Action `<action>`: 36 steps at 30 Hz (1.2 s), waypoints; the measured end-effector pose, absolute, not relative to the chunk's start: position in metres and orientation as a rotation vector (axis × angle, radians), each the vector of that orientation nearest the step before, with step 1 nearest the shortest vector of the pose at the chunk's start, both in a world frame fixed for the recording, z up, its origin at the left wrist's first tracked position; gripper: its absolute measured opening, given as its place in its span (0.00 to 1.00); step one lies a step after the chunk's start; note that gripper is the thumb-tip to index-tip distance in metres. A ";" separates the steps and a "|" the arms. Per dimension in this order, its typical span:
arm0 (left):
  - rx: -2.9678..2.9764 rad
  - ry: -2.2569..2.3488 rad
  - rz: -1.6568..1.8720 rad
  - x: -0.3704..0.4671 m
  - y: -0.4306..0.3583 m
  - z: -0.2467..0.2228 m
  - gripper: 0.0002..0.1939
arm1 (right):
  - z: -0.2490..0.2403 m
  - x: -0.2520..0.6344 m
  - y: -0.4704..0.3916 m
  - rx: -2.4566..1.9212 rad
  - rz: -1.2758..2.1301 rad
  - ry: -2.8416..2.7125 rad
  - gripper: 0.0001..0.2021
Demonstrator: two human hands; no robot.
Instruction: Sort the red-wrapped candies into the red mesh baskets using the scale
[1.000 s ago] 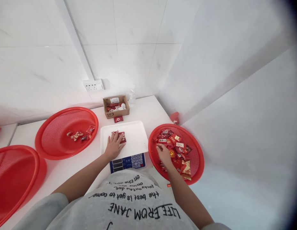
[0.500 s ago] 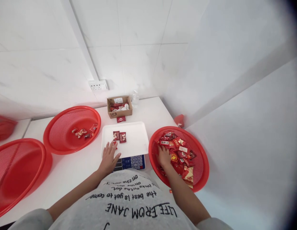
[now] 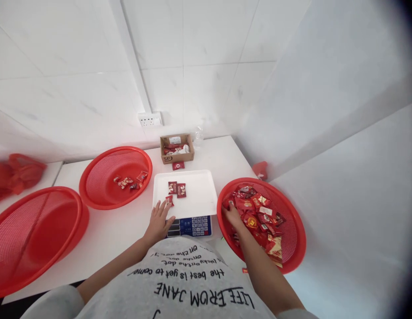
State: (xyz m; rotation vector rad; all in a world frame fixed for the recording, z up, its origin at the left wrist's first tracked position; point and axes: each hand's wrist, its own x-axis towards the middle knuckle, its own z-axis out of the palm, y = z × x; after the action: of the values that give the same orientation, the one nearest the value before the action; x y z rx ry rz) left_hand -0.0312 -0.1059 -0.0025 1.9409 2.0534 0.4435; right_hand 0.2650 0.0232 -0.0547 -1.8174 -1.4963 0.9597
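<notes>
My left hand [image 3: 158, 222] lies with its fingers spread over the near left edge of a white scale tray [image 3: 201, 190]. Two dark red wrapped candies [image 3: 181, 190] rest on the tray, and a smaller red packet [image 3: 169, 201] is just beyond my fingertips. Below the tray shows the blue keypad [image 3: 195, 226] of the scale. My right hand [image 3: 232, 216] reaches into the left side of a red mesh basket [image 3: 301, 221] holding many red and gold packets [image 3: 252, 221]. Its fingers are curled down among them, the tips hidden, so whatever they hold is unclear.
A small cardboard box [image 3: 177, 157] of packets stands behind the tray, with a red packet [image 3: 178, 165] in front and a clear plastic item [image 3: 199, 135] beside it. To the left are a basket [image 3: 93, 173] with several candies and another red basket [image 3: 73, 195]. Walls border the table.
The view has swung left, so everything sits further right. My right hand has pulled its fingers in and shifted slightly toward the basket's left wall. My left hand stays at the tray's edge.
</notes>
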 end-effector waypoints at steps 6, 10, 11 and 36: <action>1.943 2.037 0.457 -0.045 -0.109 -0.003 0.26 | -0.002 0.259 0.010 -1.726 0.908 -1.191 0.17; 1.935 2.020 0.439 -0.052 -0.111 -0.002 0.25 | 0.033 0.221 0.002 -1.463 1.053 -1.365 0.16; 1.941 2.013 0.432 -0.054 -0.111 -0.002 0.26 | 0.037 0.208 -0.001 -1.415 1.091 -1.448 0.15; 2.361 1.679 0.127 -0.049 -0.077 0.002 0.24 | -0.008 0.212 -0.052 -1.723 0.500 -1.913 0.17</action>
State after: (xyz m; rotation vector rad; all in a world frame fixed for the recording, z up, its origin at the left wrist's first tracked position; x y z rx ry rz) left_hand -0.0487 -0.0770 0.0024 2.3610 1.6795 0.1267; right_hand 0.2117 -0.0525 -0.0081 -1.7230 -1.9135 0.5001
